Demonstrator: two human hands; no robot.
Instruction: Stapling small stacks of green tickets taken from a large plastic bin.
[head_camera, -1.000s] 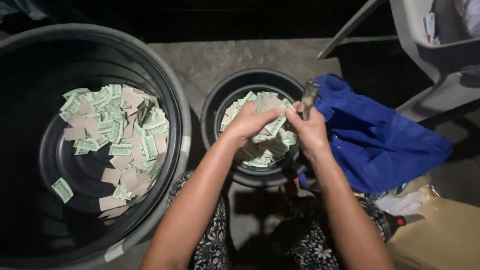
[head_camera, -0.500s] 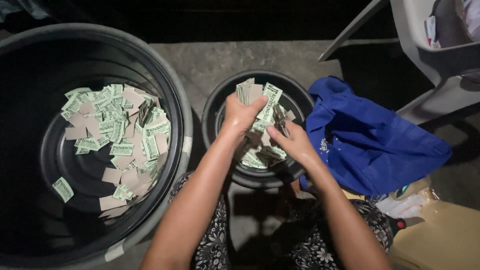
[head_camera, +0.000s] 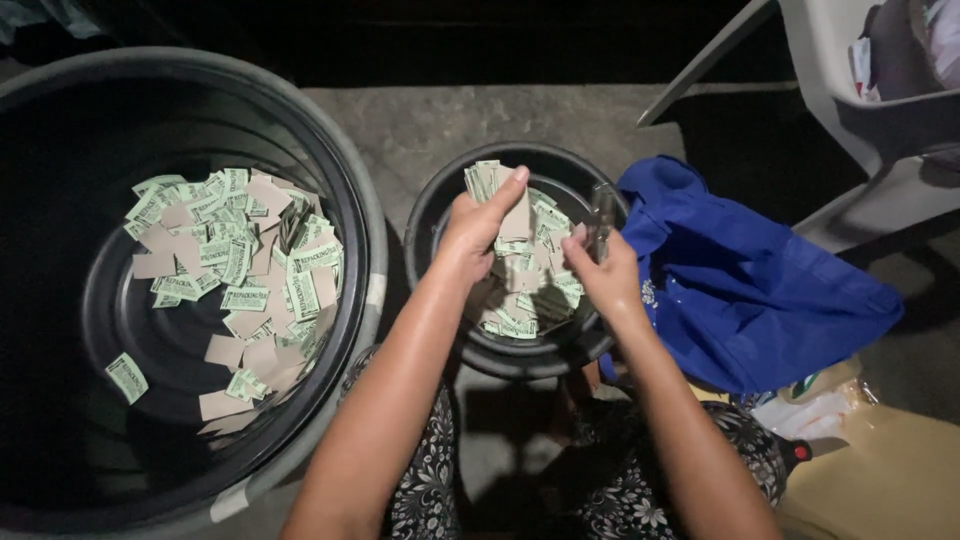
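My left hand (head_camera: 475, 228) grips a stack of green-and-tan paper slips (head_camera: 496, 185), lifted over a small black bucket (head_camera: 443, 199) that holds several more loose slips (head_camera: 525, 295). Beside it, over the bucket's right side, my right hand (head_camera: 603, 275) is closed around a slim dark metal tool (head_camera: 601, 220) that points up. The two hands are a little apart.
A large black tub (head_camera: 365, 250) on the left holds many scattered slips (head_camera: 240, 270). A blue cloth bag (head_camera: 740, 285) lies right of the bucket, a tan package (head_camera: 880, 470) below it. A white plastic chair (head_camera: 860, 110) stands at upper right. The ground is concrete.
My left hand has raised a stack of slips out of the bucket and holds it upright. My right hand has moved apart to the right, with the metal tool showing again.
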